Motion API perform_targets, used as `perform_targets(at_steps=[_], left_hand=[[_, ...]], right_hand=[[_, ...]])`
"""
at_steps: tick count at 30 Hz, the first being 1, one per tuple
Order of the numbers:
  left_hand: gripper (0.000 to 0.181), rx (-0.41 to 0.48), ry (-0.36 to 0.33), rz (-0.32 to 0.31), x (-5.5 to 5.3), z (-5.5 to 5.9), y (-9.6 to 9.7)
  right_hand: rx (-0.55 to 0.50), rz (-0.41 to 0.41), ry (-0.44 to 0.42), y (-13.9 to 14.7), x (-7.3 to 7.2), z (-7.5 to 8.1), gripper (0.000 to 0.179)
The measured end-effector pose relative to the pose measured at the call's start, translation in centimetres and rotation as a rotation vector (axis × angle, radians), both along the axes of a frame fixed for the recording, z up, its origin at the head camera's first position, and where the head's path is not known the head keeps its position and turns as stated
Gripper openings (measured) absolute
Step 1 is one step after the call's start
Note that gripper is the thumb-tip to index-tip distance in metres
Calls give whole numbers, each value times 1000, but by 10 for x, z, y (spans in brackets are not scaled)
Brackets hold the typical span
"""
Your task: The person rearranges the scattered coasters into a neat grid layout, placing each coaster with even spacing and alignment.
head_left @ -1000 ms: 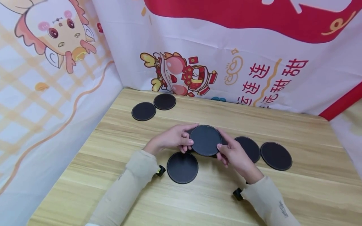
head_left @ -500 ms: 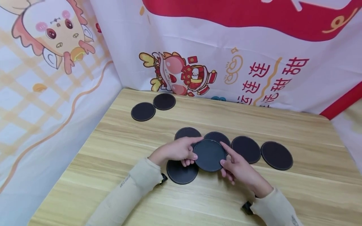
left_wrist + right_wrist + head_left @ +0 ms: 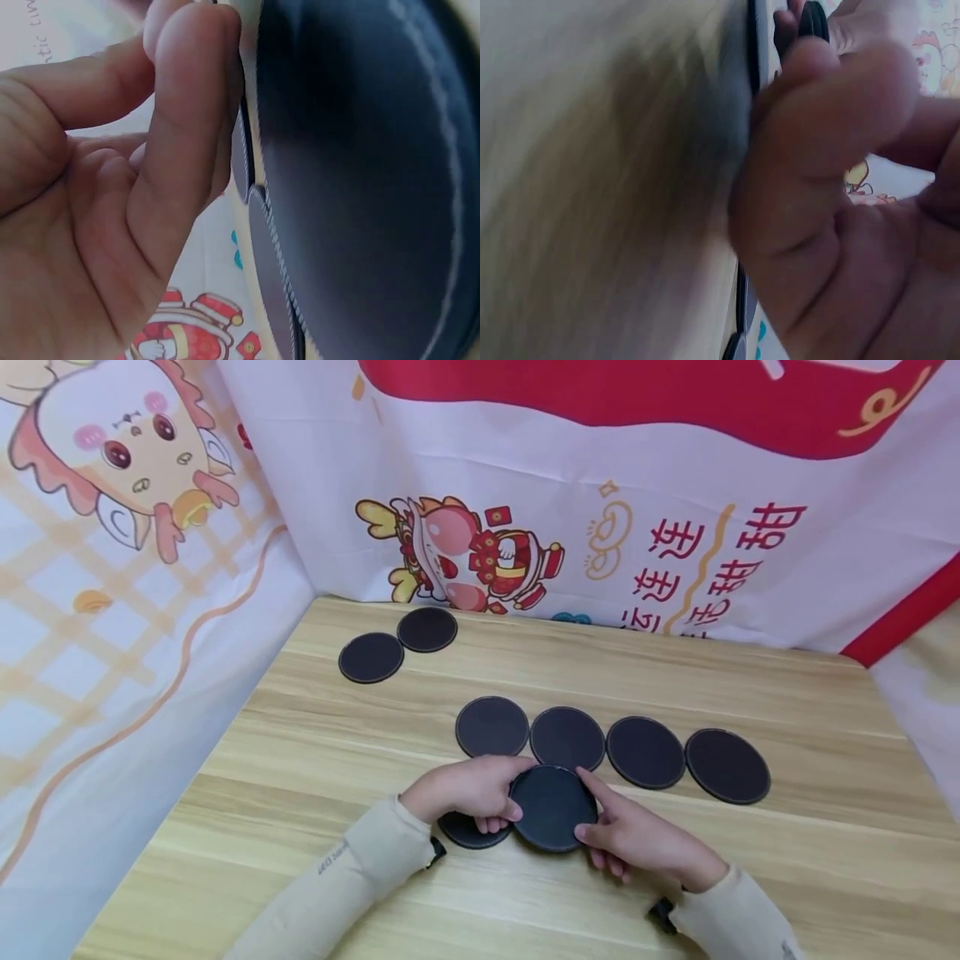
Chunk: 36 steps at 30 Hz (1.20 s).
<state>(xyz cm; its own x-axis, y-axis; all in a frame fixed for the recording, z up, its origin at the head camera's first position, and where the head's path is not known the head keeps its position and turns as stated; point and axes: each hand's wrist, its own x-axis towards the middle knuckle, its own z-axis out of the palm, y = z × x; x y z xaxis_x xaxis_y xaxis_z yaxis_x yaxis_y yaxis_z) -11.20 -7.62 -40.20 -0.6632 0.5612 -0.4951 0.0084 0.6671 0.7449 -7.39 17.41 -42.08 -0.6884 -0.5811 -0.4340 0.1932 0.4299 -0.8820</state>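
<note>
In the head view, a round black coaster [image 3: 555, 810] with a stitched rim is held between both hands, low over the near middle of the table. My left hand [image 3: 476, 789] pinches its left edge, and my right hand [image 3: 637, 831] pinches the right edge. Partly hidden under the left hand lies another coaster [image 3: 467, 833]. Just beyond, several coasters form a row, from the leftmost coaster [image 3: 492, 727] to the rightmost coaster [image 3: 727, 766]. The right wrist view catches the held coaster's thin edge [image 3: 814, 21] near the top.
Two more coasters touch at the back left: a nearer coaster [image 3: 371, 657] and a farther coaster [image 3: 427, 629]. All lie on a wood-grain table [image 3: 300, 827]. A printed white cloth [image 3: 450, 443] hangs along the back edge, and another covers the left side.
Both hands have brought the held coaster back toward the person, down and slightly right in view. The two left coasters of the row, covered a second ago, now show.
</note>
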Motion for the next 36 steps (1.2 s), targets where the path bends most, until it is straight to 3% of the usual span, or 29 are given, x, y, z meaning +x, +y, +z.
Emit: perform_targets(at_steps=[11, 28, 36], left_hand=[[70, -49, 18, -8, 4, -4, 6], [75, -129, 56, -84, 2, -10, 12], [75, -155, 72, -46, 5, -14, 17]], right_hand=[[161, 42, 43, -1, 1, -1, 96], [238, 27, 117, 3, -1, 4, 87], [257, 135, 185, 1, 3, 7, 78]])
